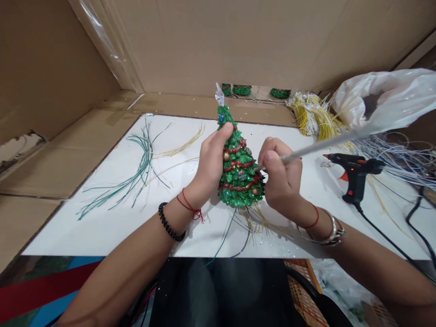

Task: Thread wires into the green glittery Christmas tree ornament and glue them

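Observation:
A glittery green Christmas tree figurine [238, 170] with red garlands, small ornaments and a clear star tip stands upright over the white board. My left hand [215, 152] is wrapped round its left side, the thumb near the upper part. My right hand [281, 175] is closed round a long thin grey rod [320, 144], whose lower end meets the lower right side of the tree. The exact contact point is partly hidden by my fingers. Thin yellow and green wires [250, 220] spread out below the tree's base.
Green wires [145, 156] lie on the white board [102, 236] at the left. A black glue gun [356, 175] with its cord is at the right. Behind it are a yellow wire bundle [308, 118], bluish-white wires [391, 154] and a white plastic bag [391, 97]. Cardboard walls [190, 45] enclose the back.

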{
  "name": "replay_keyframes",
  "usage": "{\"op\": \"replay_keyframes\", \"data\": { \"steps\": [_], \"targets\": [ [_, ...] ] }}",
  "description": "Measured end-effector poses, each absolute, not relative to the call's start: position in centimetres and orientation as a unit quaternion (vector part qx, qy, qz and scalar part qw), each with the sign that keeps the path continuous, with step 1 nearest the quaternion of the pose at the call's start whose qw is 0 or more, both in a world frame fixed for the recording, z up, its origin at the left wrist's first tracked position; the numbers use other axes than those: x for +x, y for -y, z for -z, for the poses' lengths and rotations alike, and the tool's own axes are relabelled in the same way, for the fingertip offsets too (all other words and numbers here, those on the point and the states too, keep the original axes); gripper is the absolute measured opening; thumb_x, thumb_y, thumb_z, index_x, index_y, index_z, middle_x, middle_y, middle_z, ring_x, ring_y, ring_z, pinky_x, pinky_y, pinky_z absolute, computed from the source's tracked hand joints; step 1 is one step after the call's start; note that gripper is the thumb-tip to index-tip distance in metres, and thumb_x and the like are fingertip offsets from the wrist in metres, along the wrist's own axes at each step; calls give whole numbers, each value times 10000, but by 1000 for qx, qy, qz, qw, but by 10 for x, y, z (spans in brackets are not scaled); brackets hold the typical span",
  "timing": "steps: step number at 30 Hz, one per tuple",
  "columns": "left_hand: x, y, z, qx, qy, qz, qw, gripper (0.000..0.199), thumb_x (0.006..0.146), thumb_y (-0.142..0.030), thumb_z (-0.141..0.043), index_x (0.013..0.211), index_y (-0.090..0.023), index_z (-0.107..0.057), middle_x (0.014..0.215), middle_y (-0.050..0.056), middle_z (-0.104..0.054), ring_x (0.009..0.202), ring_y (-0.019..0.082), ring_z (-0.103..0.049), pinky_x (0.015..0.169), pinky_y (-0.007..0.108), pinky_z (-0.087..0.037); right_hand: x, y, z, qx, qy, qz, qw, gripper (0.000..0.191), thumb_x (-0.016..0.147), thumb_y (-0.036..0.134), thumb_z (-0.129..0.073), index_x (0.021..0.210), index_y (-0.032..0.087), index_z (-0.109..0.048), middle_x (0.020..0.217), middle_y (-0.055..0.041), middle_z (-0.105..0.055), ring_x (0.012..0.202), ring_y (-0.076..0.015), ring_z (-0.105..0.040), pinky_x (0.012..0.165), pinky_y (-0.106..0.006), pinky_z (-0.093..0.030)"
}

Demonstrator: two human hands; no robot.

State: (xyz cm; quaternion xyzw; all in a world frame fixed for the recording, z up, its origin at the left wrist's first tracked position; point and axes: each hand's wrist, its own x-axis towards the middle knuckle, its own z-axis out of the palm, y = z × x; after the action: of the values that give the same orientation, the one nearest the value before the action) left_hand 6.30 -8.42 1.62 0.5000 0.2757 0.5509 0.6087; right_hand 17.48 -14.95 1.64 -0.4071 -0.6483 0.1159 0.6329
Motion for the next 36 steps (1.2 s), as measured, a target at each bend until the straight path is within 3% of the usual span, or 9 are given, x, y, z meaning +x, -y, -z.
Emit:
{"op": "replay_keyframes", "data": {
  "steps": [9, 18, 32, 36],
  "targets": [
    [64, 63, -12, 491, -247, -526, 649, 486, 834, -645, -485, 718, -191, -614, 685, 21, -577, 586, 129, -581, 586, 287, -501, 185, 149, -40, -415, 701, -236, 530, 305, 951, 353, -481, 697, 188, -447, 667, 41, -416, 584, -76, -381, 545, -241, -309],
    [63, 62, -15, 501, -267, -517, 640, 456, 776, -658, -553, 709, -212, -622, 681, 27, -639, 603, 150, -596, 580, 290, -510, 194, 145, -46, -348, 679, -332, 554, 211, 849, 321, -648, 718, 164, -595, 631, 50, -492, 541, -58, -416, 503, -205, -346],
    [63, 63, -14, 484, -243, -527, 655, 448, 784, -656, -558, 732, -223, -660, 687, 9, -634, 639, 167, -614, 576, 337, -509, 195, 143, -43, -334, 665, -369, 556, 321, 778, 434, -700, 693, 143, -596, 589, 50, -472, 515, -51, -401, 437, -188, -302],
    [62, 63, -13, 503, -241, -521, 646, 468, 749, -704, -553, 741, -247, -653, 721, 24, -652, 764, 235, -653, 590, 363, -497, 195, 144, -44, -330, 666, -369, 558, 314, 786, 430, -696, 686, 150, -594, 590, 51, -466, 519, -52, -397, 441, -189, -300]
  ]
}}
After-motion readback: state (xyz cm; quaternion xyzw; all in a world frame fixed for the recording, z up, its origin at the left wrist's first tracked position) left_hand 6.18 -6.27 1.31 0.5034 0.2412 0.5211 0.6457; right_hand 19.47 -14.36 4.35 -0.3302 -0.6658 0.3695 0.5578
